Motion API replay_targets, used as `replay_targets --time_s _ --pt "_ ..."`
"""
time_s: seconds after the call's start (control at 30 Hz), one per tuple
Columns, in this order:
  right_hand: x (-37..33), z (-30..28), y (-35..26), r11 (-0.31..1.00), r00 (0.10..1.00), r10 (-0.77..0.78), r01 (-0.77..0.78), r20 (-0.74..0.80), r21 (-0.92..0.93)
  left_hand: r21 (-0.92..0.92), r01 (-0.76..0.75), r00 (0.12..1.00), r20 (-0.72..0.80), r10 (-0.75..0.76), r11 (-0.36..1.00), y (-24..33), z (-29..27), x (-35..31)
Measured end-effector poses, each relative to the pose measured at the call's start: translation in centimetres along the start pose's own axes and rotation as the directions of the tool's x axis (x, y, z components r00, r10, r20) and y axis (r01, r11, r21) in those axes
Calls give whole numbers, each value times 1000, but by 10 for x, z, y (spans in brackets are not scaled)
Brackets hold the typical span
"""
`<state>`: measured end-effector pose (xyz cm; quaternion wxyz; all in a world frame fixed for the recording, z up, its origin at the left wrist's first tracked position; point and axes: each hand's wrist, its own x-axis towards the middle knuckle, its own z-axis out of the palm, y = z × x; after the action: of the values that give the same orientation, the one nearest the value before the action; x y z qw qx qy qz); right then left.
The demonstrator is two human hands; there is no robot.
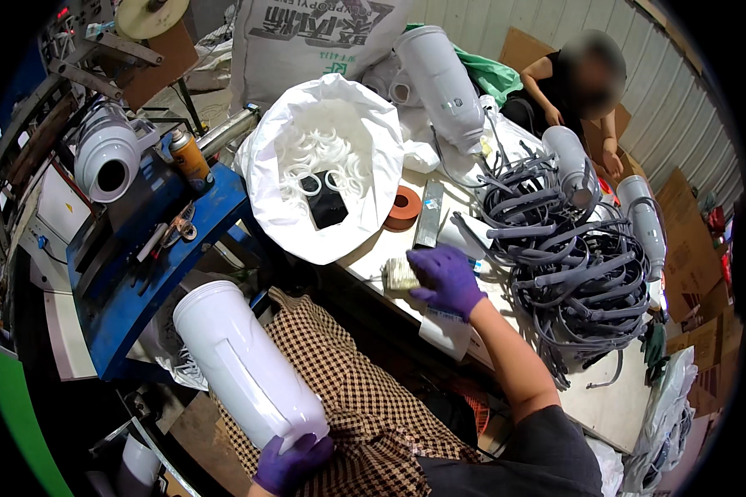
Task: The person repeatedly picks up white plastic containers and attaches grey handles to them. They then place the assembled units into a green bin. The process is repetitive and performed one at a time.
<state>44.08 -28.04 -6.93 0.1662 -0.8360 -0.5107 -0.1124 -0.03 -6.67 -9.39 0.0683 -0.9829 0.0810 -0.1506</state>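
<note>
A white cylindrical plastic housing [244, 360] lies slanted across my lap, its wide end up and to the left. My left hand [293, 464], in a purple glove, grips its lower end. My right hand [449, 282], gloved in purple too, reaches over the table [373, 286] with fingers apart, at the edge of a small pale block-like stack [401, 274]. Whether the fingertips pinch anything from the stack is not visible. Just below that hand, a white sheet [445, 334] hangs over the table edge.
A white sack [265, 190] of white rings holds a black object [326, 203]. Beside it are a brown tape roll [402, 209] and a metal bar [428, 214]. Grey straps [580, 282] pile up at right. A blue stand [166, 248] carries tools. Another person [584, 87] sits across.
</note>
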Motion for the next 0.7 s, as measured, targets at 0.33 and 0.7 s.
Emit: replay_targets --time_s 0.33,0.7 --pt "-78 11 -36 936 920 337 -305 -201 175 -203 -5 1000 -13 2 979 -4 -7 -13" --pt "-89 19 -30 824 831 540 -491 -134 281 60 -273 933 260 249 960 -15 -12 -14"
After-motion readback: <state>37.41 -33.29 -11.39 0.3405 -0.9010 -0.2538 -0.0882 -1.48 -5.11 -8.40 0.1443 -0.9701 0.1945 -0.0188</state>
